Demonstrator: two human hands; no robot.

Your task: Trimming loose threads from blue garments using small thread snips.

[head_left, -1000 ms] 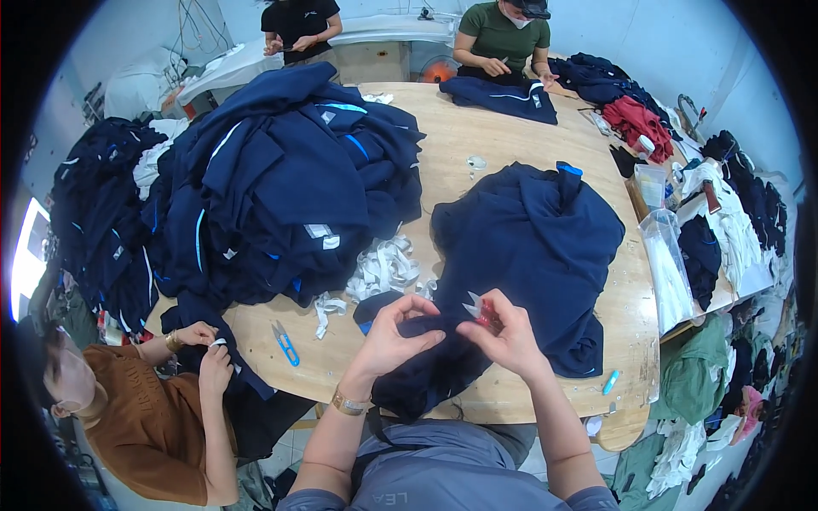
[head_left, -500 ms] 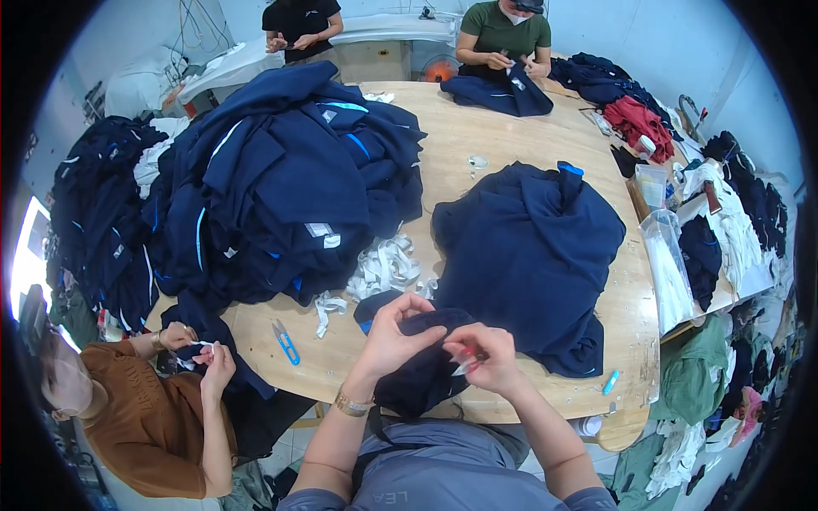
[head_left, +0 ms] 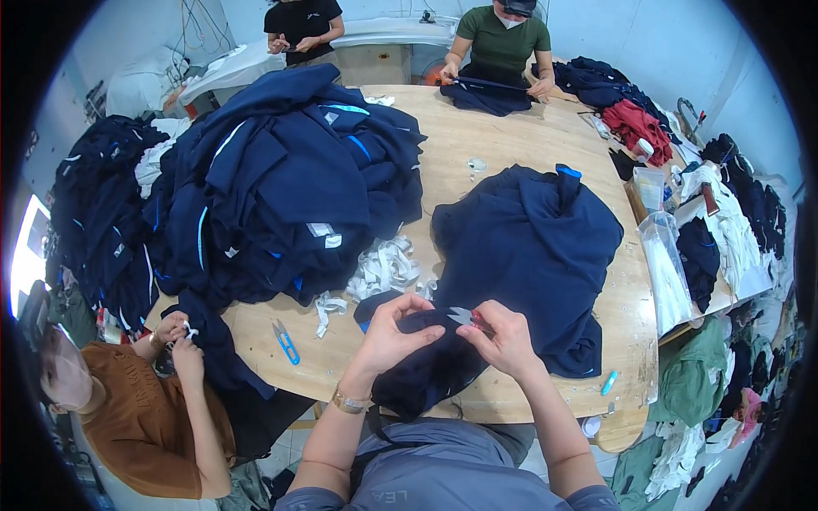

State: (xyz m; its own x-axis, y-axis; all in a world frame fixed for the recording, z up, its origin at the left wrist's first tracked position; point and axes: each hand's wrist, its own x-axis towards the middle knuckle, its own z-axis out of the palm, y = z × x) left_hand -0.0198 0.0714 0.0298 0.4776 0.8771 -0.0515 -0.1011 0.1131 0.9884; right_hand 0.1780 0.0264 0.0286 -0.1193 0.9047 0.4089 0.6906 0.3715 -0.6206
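My left hand (head_left: 397,332) grips a folded edge of a navy garment (head_left: 430,379), which hangs down over the table's near edge. In my right hand (head_left: 504,337) are thread snips (head_left: 461,315), their handle mostly hidden by my fingers with a bit of red showing. The metal blades point left and lie at the garment's edge, close to my left fingertips. Just beyond my hands, another navy garment (head_left: 528,247) with a bright blue patch lies heaped on the table.
A large navy garment pile (head_left: 281,179) covers the table's left side. White tape scraps (head_left: 383,268) and blue snips (head_left: 286,342) lie nearer me. A small blue tool (head_left: 609,382) rests at right. A co-worker in brown (head_left: 153,409) sits left; two others stand across.
My right hand has turned and shifted slightly right, bringing the snips' blades up to the garment's edge. The co-worker in green now stretches a dark garment between both hands.
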